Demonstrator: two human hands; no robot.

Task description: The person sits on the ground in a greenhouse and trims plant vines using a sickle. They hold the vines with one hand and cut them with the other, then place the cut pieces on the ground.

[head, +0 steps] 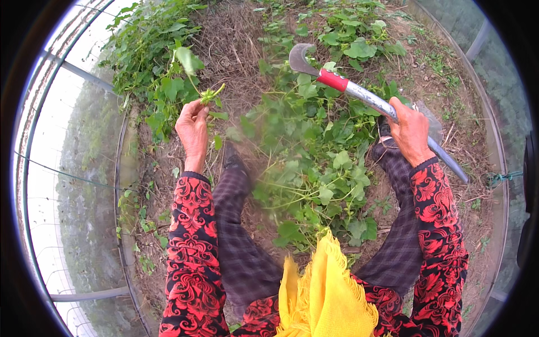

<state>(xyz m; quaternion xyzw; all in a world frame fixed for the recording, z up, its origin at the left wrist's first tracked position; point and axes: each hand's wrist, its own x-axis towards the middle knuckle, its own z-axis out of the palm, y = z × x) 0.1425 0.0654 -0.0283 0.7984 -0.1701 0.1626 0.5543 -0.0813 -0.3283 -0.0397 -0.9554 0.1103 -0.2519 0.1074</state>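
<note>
Between thumb and fingers, my left hand (193, 130) pinches a green plant sprig (207, 96) with a spiky bud cluster, a short stem and one leaf. My right hand (410, 128) grips the metal handle (370, 97) of a sickle. Its curved steel blade (302, 60) points up and to the left, fixed by a red riveted collar (332, 79). The handle's lower end reaches past my right wrist. Below the blade and between my legs spreads a patch of leafy green vines (324, 168), blurred on its left side.
More leafy plants grow at the upper left (147, 67) and upper right (358, 42). Dry stalks (231, 46) cover the soil between them. Plastic sheeting (84, 202) on a metal frame curves along both sides. A yellow fringed scarf (332, 290) hangs in front of me.
</note>
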